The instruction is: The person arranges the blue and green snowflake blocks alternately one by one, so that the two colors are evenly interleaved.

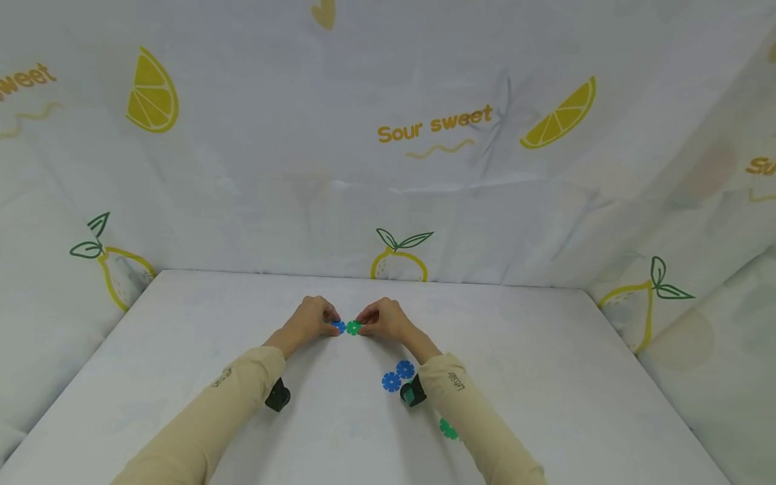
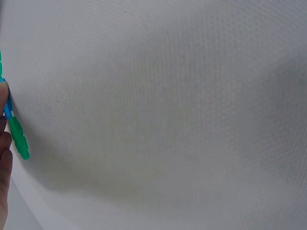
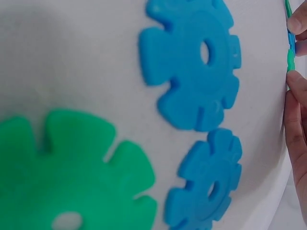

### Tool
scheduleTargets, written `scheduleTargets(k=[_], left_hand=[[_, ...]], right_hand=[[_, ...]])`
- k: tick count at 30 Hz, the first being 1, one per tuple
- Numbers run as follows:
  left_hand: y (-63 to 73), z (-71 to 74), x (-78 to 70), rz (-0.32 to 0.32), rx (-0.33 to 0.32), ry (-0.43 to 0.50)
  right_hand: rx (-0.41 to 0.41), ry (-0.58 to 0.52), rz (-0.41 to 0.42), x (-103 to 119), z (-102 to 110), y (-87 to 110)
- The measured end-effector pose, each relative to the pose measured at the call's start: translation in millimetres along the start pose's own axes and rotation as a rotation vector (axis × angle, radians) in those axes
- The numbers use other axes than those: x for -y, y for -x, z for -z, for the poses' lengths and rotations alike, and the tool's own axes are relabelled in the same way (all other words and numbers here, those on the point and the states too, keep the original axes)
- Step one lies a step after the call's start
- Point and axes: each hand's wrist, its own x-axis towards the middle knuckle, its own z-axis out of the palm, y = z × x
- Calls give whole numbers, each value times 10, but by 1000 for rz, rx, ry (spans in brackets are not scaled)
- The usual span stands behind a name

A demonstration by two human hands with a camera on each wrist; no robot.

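Near the far middle of the table, my left hand pinches a blue notched plastic disc. My right hand pinches a green notched disc by its right side. The two discs meet edge to edge between the hands. From the side, in the left wrist view, the blue disc lies in line between the green disc and another green piece. In the head view that other green piece is hidden. Fingers cover part of the row, so how firmly the discs are joined cannot be seen.
Two blue discs lie on the white table by the right wrist camera. A green disc is partly under the right sleeve. Printed white cloth stands behind and at both sides.
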Motion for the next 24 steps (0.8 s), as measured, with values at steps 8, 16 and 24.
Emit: scheduleTargets(k=[8,16,24], left_hand=[[9,30,-81,-35,14,-116],[-1,44,-103,-33,33,-152],[-45,33,-103,-23,86,-103]], right_hand=[[-6,-8,-8,-3,1,-4],[0,6,-11,26,1,-1],[9,-11,-47,27,5,-9]])
